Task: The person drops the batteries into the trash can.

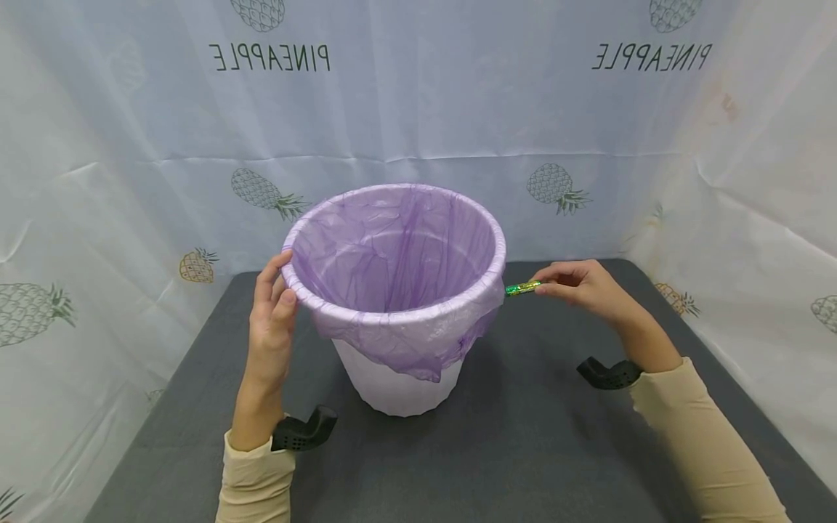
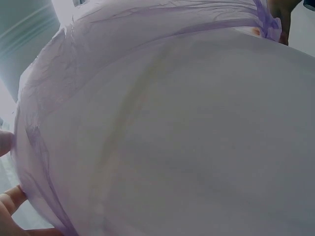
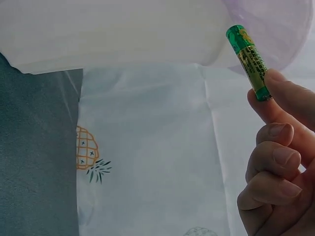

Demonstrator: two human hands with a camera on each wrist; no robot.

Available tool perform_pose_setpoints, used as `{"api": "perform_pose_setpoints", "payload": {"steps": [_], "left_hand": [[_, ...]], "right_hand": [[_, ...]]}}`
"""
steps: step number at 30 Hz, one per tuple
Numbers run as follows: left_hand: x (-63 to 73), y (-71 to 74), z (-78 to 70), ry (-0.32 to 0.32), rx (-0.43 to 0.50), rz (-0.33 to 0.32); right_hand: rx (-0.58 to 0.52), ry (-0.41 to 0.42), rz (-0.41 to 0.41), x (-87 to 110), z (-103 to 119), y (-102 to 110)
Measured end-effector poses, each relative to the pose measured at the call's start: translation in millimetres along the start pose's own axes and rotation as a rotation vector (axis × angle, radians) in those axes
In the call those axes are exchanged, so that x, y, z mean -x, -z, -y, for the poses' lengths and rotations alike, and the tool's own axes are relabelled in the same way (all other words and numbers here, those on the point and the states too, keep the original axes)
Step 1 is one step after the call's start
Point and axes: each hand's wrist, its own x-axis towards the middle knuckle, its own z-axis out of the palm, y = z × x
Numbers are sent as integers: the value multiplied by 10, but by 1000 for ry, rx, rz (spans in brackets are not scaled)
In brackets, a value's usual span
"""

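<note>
A white trash bin [image 1: 400,388] stands on the dark table, its rim covered by a translucent purple bag [image 1: 425,341] folded down outside. My left hand [image 1: 271,327] touches the bin's left side at the rim, with fingertips and thumb against the bagged outer wall. In the left wrist view the bin wall [image 2: 197,128] fills most of the picture. Beyond the bin's right side, my right hand [image 1: 582,287] pinches a green and gold battery [image 3: 250,64] by one end between thumb and index finger. The battery's other end points toward the bin; its remaining fingers are curled.
The dark table [image 1: 523,450] reaches back to a pale curtain [image 1: 418,109] printed with pineapples. More of this sheeting hangs along the left and right sides. A black wrist camera mount [image 1: 304,430] is on the left wrist, another mount [image 1: 608,374] on the right.
</note>
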Motion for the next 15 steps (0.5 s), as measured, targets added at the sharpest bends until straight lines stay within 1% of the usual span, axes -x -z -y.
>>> {"api": "perform_pose_setpoints", "payload": {"steps": [8, 15], "left_hand": [[6, -10, -14, 4, -9, -7], [4, 5, -9, -6, -15, 0]], "right_hand": [[-3, -2, -39, -17, 109, 66], [-17, 39, -53, -53, 227, 124]]}}
